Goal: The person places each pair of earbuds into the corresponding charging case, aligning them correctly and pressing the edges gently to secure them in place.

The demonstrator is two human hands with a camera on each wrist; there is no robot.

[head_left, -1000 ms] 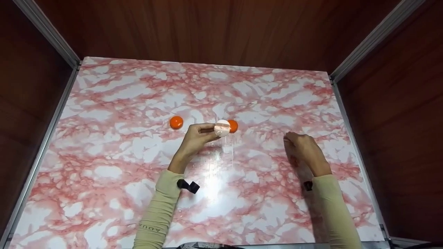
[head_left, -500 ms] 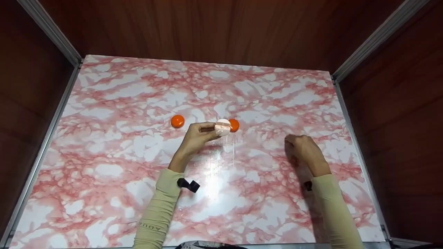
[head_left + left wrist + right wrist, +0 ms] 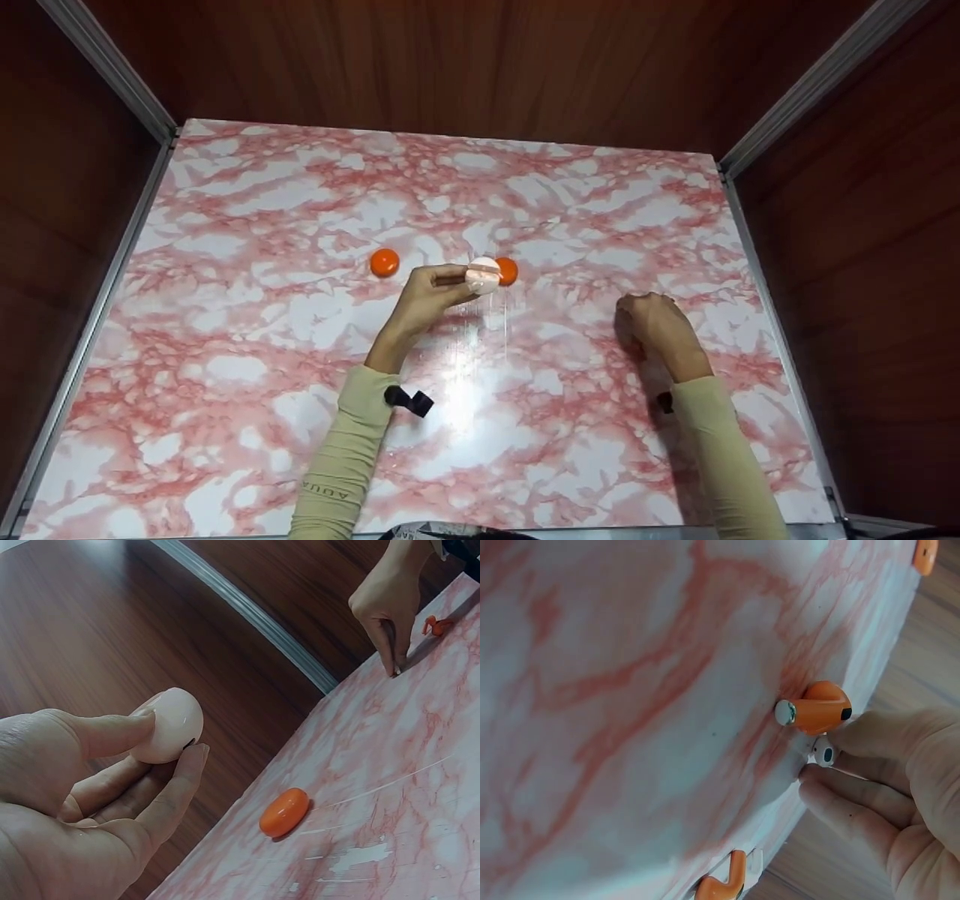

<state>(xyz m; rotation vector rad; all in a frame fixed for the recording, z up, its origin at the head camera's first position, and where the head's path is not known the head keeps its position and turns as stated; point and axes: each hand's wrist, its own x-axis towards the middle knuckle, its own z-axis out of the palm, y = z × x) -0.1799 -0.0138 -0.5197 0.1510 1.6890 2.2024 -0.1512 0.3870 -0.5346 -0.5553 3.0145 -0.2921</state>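
Your left grip [image 3: 429, 296] holds the white case [image 3: 174, 727] above the desk [image 3: 562, 450], thumb and fingers round it. Your right grip [image 3: 661, 324] pinches the white bud [image 3: 824, 753] at the desk, just beside an orange bud [image 3: 821, 709]. The step looks like a pick-up; next calls for a firm pinch and a lift clear of the orange one.

Marbled red-and-white tabletop [image 3: 585, 457]. Dark wood-grain wall [image 3: 435, 67] behind far edge; similar panels [image 3: 862, 300] flank left and right edges. Grey metal strips [image 3: 821, 82] rise from far corners. White glare [image 3: 463, 409] toward near edge.
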